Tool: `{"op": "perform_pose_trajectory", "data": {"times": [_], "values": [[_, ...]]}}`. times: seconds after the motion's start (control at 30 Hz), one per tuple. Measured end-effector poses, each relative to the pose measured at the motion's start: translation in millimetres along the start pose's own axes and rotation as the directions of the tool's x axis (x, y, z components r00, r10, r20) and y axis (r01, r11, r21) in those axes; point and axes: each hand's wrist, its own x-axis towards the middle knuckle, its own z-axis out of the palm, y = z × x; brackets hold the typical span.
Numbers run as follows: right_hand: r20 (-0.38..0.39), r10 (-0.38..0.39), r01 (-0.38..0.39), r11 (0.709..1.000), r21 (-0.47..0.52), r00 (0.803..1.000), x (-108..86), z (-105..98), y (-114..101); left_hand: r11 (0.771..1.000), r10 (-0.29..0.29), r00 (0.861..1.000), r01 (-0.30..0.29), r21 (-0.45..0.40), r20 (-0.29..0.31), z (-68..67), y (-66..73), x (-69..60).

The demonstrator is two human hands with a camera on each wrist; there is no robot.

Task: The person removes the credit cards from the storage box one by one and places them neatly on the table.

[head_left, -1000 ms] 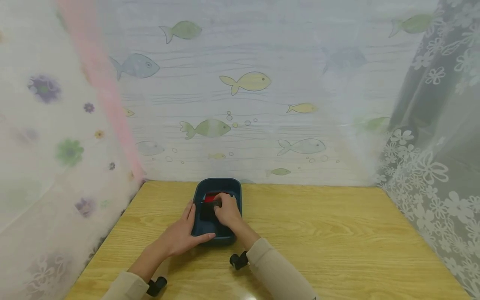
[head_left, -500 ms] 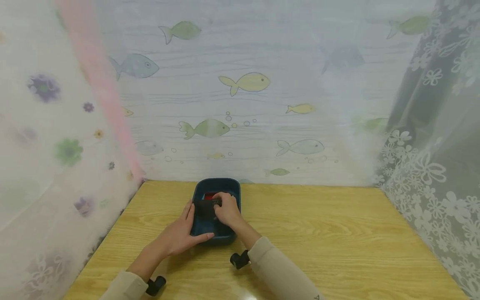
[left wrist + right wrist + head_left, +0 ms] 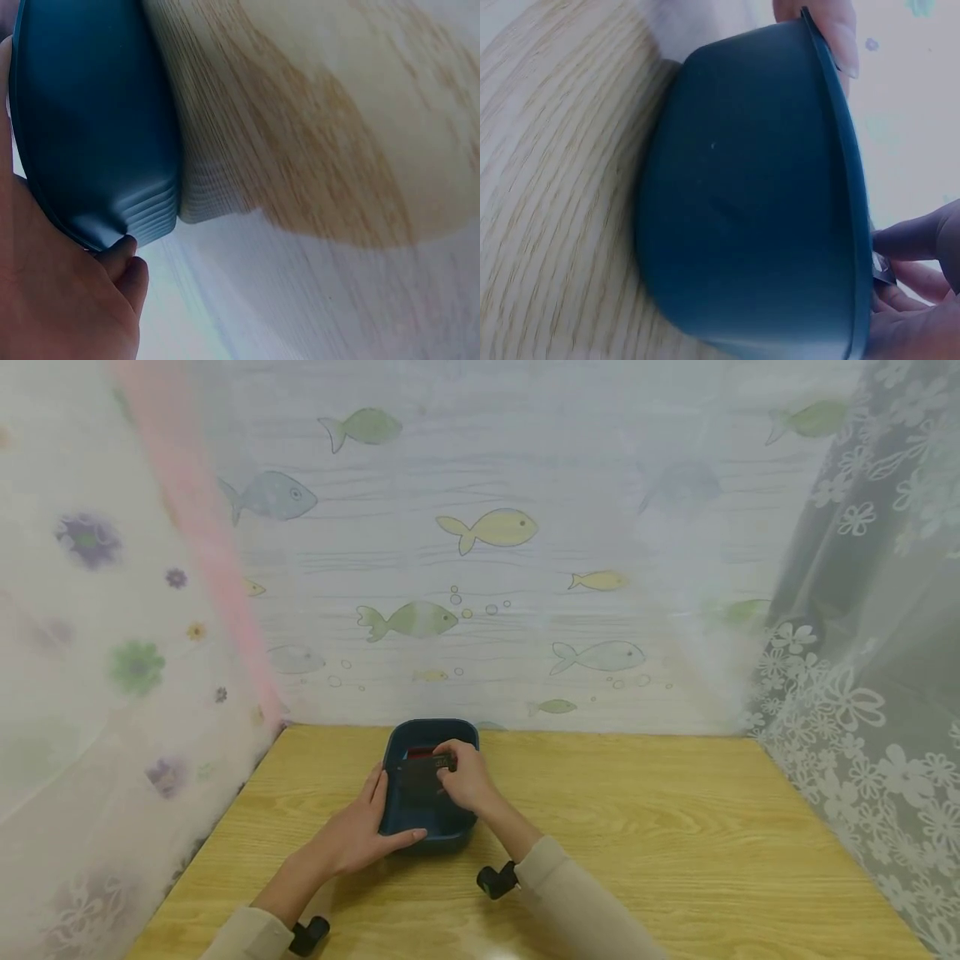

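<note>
A dark blue open box [image 3: 399, 818] stands on the table, left of its middle. My left hand [image 3: 356, 833] holds its near left corner, fingers along the left wall and thumb at the near rim. In the left wrist view, bent fingertips [image 3: 120, 259] touch the outside of the box. Over the box's inside, my right hand [image 3: 467, 777] pinches the right end of a black card [image 3: 420, 781] with "VIP" lettering. Behind the card shows a strip of something red [image 3: 418, 751], mostly hidden. The right wrist view shows the box wall [image 3: 742, 172] hiding most of the card.
The wood-grain table [image 3: 645, 827] extends to the right of the box. A fish-print curtain [image 3: 495, 602] hangs at the back edge. Flower-print curtains flank both sides. Each wrist wears a small black camera mount [image 3: 497, 881].
My right hand has shifted slightly to the right and up with the black card, baring its lettering. Less of the red thing shows. The left hand stays at the box.
</note>
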Motion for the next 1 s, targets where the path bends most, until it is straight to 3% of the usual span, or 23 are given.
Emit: {"op": "perform_pose_trajectory", "data": {"times": [0.67,1.0], "values": [[0.006,-0.027,0.028,0.999,-0.039,1.000,-9.7,-28.4,-1.2,1.000,0.000,1.000,0.000,-0.008,0.003,-0.5,-0.5,0.6],[0.003,-0.013,0.013,1.000,0.009,1.000,-12.3,-40.1,2.7,1.000,0.000,1.000,0.000,-0.016,0.002,0.3,-1.1,1.0]]}}
